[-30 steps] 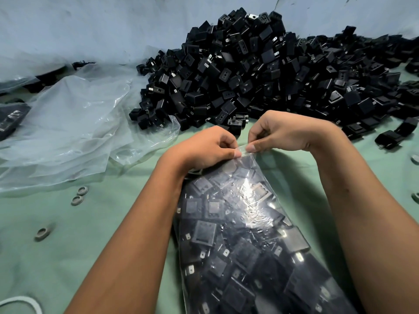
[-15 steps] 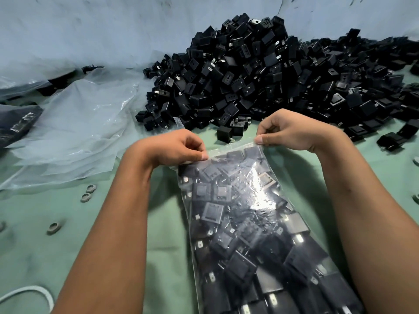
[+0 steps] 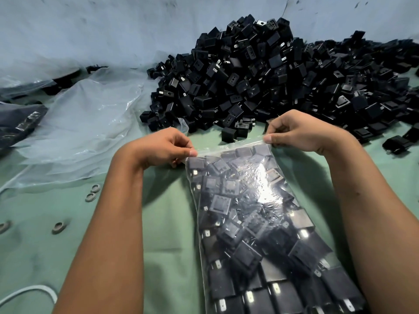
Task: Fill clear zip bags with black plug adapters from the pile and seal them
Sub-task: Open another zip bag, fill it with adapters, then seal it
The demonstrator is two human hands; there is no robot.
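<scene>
Two hands hold our full zip bag point(image 3: 260, 223) by its top: left hand point(image 3: 163, 148) pinches one corner, right hand point(image 3: 301, 132) the other. We should press along the strip between them. We cannot tell if it shut. Its bottom is cut off.

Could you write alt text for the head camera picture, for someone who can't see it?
Two hands, left and right, pinch the top corners of a clear bag full of black adapters. Behind lies a big adapter pile; empty bags lie left.
</scene>
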